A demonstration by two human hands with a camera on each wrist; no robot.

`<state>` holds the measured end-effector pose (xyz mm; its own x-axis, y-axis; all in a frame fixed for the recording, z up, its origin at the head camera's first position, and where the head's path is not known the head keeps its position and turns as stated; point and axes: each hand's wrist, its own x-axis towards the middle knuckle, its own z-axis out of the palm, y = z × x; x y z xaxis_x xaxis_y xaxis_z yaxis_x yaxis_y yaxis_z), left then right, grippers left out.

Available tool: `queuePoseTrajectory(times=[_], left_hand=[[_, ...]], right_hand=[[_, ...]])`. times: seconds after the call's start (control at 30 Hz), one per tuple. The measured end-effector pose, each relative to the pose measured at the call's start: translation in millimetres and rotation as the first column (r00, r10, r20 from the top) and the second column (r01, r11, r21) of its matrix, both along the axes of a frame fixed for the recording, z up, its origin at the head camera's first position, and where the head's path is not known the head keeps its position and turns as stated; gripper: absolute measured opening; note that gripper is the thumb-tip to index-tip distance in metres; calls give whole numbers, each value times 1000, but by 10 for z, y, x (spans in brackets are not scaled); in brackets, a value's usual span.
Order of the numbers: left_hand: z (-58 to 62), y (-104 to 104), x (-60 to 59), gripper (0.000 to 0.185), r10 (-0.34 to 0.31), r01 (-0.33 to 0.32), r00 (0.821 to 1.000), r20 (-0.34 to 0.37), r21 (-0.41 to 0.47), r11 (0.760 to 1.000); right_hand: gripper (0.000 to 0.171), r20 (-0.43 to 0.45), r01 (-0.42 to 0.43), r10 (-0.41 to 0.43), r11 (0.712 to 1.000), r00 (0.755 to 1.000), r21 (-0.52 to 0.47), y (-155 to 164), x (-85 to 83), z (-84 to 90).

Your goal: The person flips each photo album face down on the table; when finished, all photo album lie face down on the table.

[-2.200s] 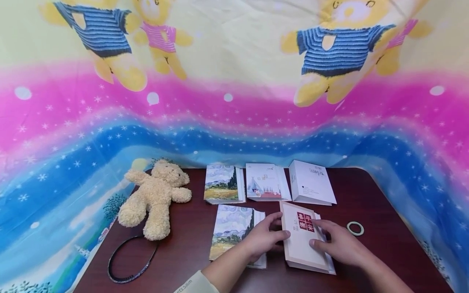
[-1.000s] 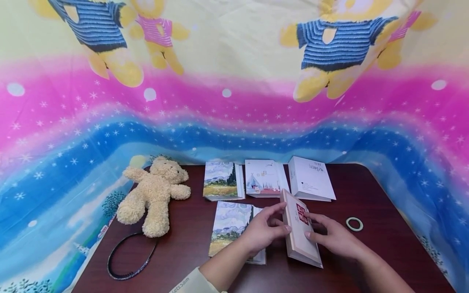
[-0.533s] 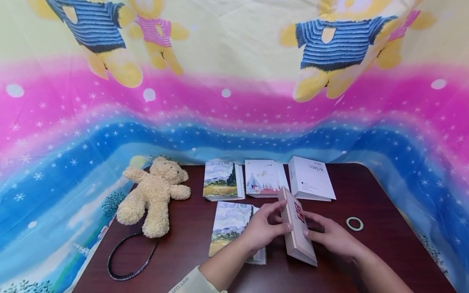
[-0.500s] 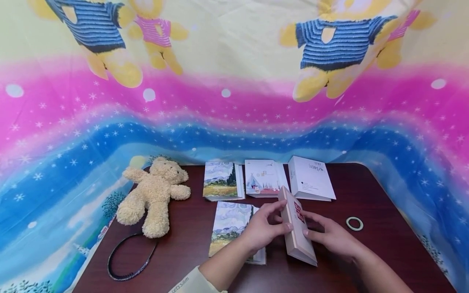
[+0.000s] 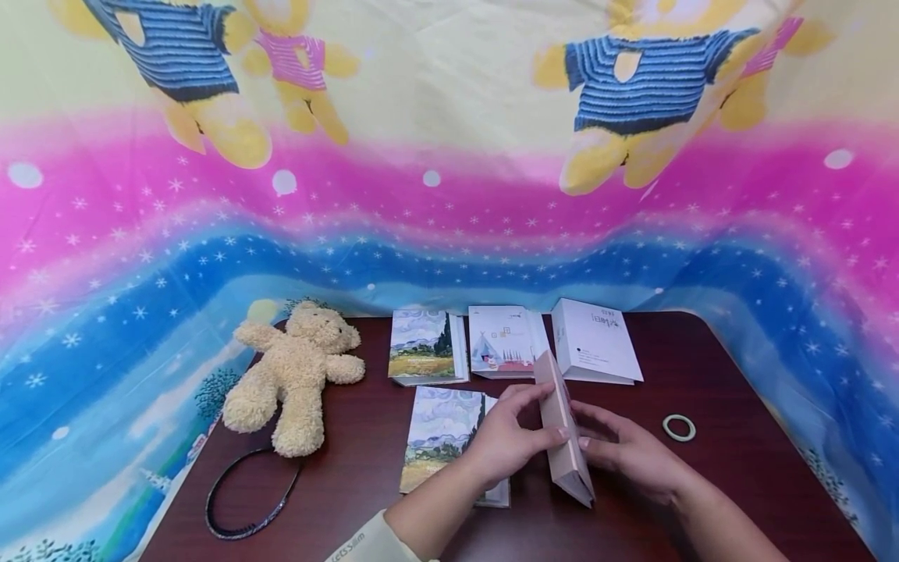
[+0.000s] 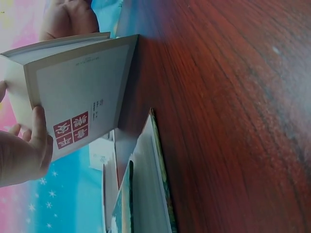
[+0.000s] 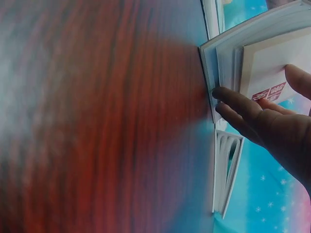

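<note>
Cream book with red characters on its cover [image 5: 559, 437] stands on edge between the 2 hands at the near middle of the desk [image 5: 365, 515], its spine turned up. I cannot tell whether its lower edge fully meets the wood. Left hand [image 5: 502, 441] grips the spine side, thumb on the spine and fingertips on the left cover. Right hand [image 5: 628, 449] is unclenched, fingers extended; its thumb touches the right cover and its fingertips reach the lower edge, where the right wrist view shows the covers parted.

Partly covered by the left arm, a landscape-covered book [image 5: 437, 429] lies left of the cream book. Behind them is a row of 3: a second landscape book [image 5: 422, 343], a white book with a tent picture [image 5: 504, 336] and a white book with dark lettering [image 5: 600, 336]. Further left lies a plush bear [image 5: 298, 378], with a dark headband [image 5: 239, 535] near its feet. Right of the hands lies a pale green ring [image 5: 693, 428]. A printed cloth [image 5: 449, 211] hangs behind.
</note>
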<state>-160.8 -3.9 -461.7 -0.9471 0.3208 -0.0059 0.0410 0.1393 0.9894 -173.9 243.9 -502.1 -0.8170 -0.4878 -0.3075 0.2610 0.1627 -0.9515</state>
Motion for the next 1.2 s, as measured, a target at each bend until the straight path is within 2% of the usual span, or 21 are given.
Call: queuePoseTrajectory(times=[0.13, 0.3, 0.4, 0.6, 0.83, 1.0, 1.2], left_hand=[[22, 24, 13, 62, -2, 1, 1000, 11, 37, 999], [21, 54, 29, 63, 21, -22, 999, -25, -11, 1000], [-3, 75, 30, 62, 16, -15, 1000, -6, 24, 1000], [-11, 109, 42, 61, 6, -9, 999, 37, 90, 996], [-28, 129, 66, 67, 14, -23, 998, 65, 143, 989], [-56, 145, 61, 72, 39, -50, 997, 67, 162, 986], [-71, 178, 46, 79, 54, -69, 996, 69, 232, 970]], right_hand=[[81, 7, -7, 7, 1000, 1000, -28, -12, 10, 6], [79, -98, -22, 26, 999, 995, 41, -4, 23, 68], [75, -164, -12, 25, 996, 986, 84, 3, 27, 140], [68, -202, 1, 18, 996, 979, 93, -8, -23, 323], [64, -283, 16, 21, 992, 959, 129, -44, -115, 491], [66, -295, 25, 27, 985, 955, 172, -80, -163, 607], [66, -299, 0, 36, 993, 953, 121, -111, -195, 672]])
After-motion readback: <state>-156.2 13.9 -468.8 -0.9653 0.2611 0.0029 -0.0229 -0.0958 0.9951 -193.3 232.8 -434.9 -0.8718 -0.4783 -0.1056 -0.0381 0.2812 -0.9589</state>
